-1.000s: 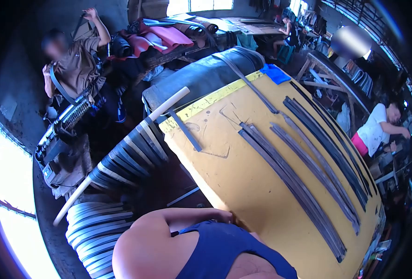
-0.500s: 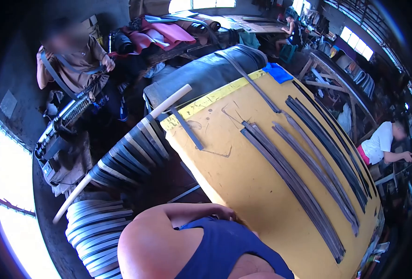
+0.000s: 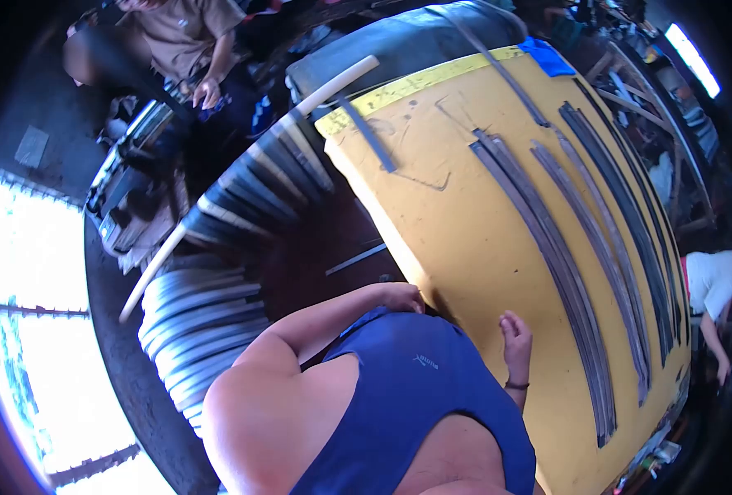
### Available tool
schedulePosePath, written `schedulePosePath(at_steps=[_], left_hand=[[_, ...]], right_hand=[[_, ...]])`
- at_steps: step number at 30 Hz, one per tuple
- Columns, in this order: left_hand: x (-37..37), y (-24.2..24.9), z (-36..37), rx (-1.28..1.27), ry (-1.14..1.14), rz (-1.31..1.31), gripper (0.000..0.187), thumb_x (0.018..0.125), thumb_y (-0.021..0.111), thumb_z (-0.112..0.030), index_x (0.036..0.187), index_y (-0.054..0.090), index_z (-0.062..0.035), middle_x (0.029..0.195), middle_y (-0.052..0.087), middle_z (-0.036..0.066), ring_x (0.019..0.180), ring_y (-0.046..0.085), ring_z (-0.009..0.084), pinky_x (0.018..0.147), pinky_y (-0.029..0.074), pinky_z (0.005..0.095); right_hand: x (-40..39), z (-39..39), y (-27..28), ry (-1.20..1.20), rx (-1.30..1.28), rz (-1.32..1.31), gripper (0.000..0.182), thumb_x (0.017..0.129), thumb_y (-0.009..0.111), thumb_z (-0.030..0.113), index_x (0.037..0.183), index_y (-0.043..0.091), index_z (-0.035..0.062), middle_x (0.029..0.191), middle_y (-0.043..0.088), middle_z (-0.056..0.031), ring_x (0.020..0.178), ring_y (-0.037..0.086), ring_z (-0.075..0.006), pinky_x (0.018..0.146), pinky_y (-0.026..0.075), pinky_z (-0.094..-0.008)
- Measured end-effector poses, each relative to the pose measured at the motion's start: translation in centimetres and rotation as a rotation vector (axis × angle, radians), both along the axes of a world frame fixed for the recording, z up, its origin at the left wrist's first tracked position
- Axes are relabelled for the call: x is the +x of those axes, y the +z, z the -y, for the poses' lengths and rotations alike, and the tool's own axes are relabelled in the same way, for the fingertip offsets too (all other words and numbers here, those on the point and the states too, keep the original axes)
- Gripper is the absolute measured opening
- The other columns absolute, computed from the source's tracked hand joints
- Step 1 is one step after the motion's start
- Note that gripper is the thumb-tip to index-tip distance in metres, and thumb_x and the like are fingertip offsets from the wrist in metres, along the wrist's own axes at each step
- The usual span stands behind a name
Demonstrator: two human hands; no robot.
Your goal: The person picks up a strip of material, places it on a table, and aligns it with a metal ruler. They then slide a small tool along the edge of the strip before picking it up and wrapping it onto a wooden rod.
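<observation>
My left hand (image 3: 403, 297) is at the near left edge of the yellow-topped table (image 3: 457, 247), in front of my blue top. Its fingers are curled downward, and whatever they may hold is hidden. Over the tabletop, my right hand (image 3: 516, 342), with a dark band at the wrist, is raised with loosely bent fingers and nothing visible in them. The nearest goods to it are long dark brown strips (image 3: 552, 256) lying in a bundle. More brown strips (image 3: 593, 206) and black strips (image 3: 630, 214) lie farther right.
A pale pole (image 3: 155, 272) bears many hanging dark strips (image 3: 255, 186) left of the table. Below are stacked light strips (image 3: 197, 330). A co-worker (image 3: 188, 41) is at the upper left, another person (image 3: 710, 285) at the right. A blue cloth (image 3: 546, 56) lies at the table's far corner.
The view has tilted down, so the table sits farther up and right. My right hand has come into sight over the table. The co-worker at the upper left has lowered a hand.
</observation>
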State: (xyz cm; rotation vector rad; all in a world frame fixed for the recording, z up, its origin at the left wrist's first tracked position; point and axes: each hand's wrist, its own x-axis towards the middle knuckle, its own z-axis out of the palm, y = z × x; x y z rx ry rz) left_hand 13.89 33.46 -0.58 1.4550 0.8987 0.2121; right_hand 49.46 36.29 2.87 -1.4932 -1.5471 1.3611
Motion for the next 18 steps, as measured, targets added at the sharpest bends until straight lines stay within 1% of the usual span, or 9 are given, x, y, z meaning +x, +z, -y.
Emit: schedulePosePath(at_steps=[1, 3, 7, 9, 11, 13, 15, 16, 18], left_hand=[[0.4, -1.5, 0.3, 0.048, -0.024, 0.009, 0.033, 0.087, 0.065, -0.027, 0.104, 0.071, 0.0003, 0.099, 0.072, 0.016, 0.091, 0.068, 0.0259, 0.083, 0.050, 0.0389], [1.2, -1.3, 1.4, 0.060, -0.003, -0.045, 0.031, 0.086, 0.066, -0.025, 0.103, 0.071, 0.0006, 0.099, 0.072, 0.016, 0.093, 0.067, 0.0256, 0.083, 0.050, 0.0382], [1.4, -1.2, 5.4, 0.007, 0.156, -0.172, 0.032, 0.085, 0.066, -0.027, 0.104, 0.072, -0.0021, 0.100, 0.072, 0.016, 0.097, 0.068, 0.0285, 0.085, 0.050, 0.0387], [1.3, -2.5, 8.4, -0.063, 0.307, -0.278, 0.034, 0.083, 0.067, -0.031, 0.103, 0.073, -0.0044, 0.100, 0.073, 0.015, 0.097, 0.068, 0.0295, 0.086, 0.052, 0.0390], [0.5, -3.5, 11.7, -0.120, 0.497, -0.408, 0.034, 0.082, 0.067, -0.033, 0.101, 0.074, -0.0058, 0.099, 0.073, 0.015, 0.096, 0.068, 0.0298, 0.085, 0.053, 0.0402], [-1.1, -6.8, 16.9, -0.135, 0.782, -0.584, 0.039, 0.084, 0.066, -0.038, 0.104, 0.073, -0.0047, 0.102, 0.072, 0.015, 0.096, 0.069, 0.0310, 0.088, 0.053, 0.0398], [-3.1, -10.6, 23.8, -0.267, 0.970, -0.853, 0.042, 0.085, 0.063, -0.044, 0.104, 0.073, -0.0077, 0.107, 0.070, 0.016, 0.101, 0.067, 0.0339, 0.089, 0.053, 0.0424], [-4.2, -13.3, 28.2, -0.328, 0.966, -0.947, 0.043, 0.086, 0.063, -0.044, 0.105, 0.073, -0.0077, 0.108, 0.070, 0.016, 0.101, 0.066, 0.0341, 0.089, 0.053, 0.0430], [-5.6, -16.3, 35.7, -0.494, 0.880, -1.059, 0.043, 0.086, 0.063, -0.046, 0.105, 0.072, -0.0074, 0.107, 0.070, 0.016, 0.100, 0.066, 0.0344, 0.088, 0.053, 0.0438]], right_hand=[[-0.3, -0.8, 0.1, 0.022, 0.029, 0.031, 0.031, 0.097, 0.061, 0.019, 0.118, 0.062, -0.0041, 0.102, 0.068, -0.0098, 0.091, 0.063, -0.0126, 0.080, 0.050, -0.0252], [-1.1, -2.2, 1.8, 0.072, 0.091, 0.090, 0.031, 0.097, 0.061, 0.017, 0.118, 0.061, -0.0058, 0.102, 0.068, -0.0105, 0.092, 0.063, -0.0129, 0.082, 0.049, -0.0250], [-1.1, -4.0, -2.2, 0.119, 0.161, 0.036, 0.030, 0.096, 0.061, 0.018, 0.116, 0.062, -0.0047, 0.097, 0.069, -0.0107, 0.092, 0.064, -0.0158, 0.083, 0.050, -0.0295], [-1.7, -4.1, -4.3, 0.099, 0.229, 0.080, 0.027, 0.096, 0.061, 0.016, 0.113, 0.064, -0.0042, 0.096, 0.069, -0.0121, 0.090, 0.065, -0.0183, 0.081, 0.052, -0.0311], [-2.0, -4.4, -6.0, 0.057, 0.398, 0.159, 0.024, 0.095, 0.061, 0.015, 0.110, 0.065, -0.0035, 0.095, 0.069, -0.0147, 0.087, 0.067, -0.0216, 0.078, 0.053, -0.0333], [-2.5, -4.7, -6.6, 0.032, 0.505, 0.249, 0.022, 0.094, 0.061, 0.014, 0.107, 0.066, -0.0031, 0.095, 0.069, -0.0171, 0.084, 0.067, -0.0248, 0.075, 0.054, -0.0350], [-3.0, -4.4, -6.3, 0.013, 0.540, 0.361, 0.020, 0.093, 0.061, 0.012, 0.105, 0.067, -0.0028, 0.094, 0.069, -0.0194, 0.081, 0.068, -0.0279, 0.074, 0.055, -0.0362], [-3.1, -4.3, -5.8, 0.035, 0.502, 0.351, 0.019, 0.094, 0.062, 0.011, 0.105, 0.065, -0.0035, 0.094, 0.069, -0.0155, 0.084, 0.067, -0.0241, 0.076, 0.054, -0.0353], [-2.8, -4.5, -6.3, 0.028, 0.377, 0.101, 0.020, 0.095, 0.061, 0.010, 0.108, 0.063, -0.0041, 0.098, 0.067, -0.0130, 0.089, 0.065, -0.0213, 0.079, 0.053, -0.0347]])
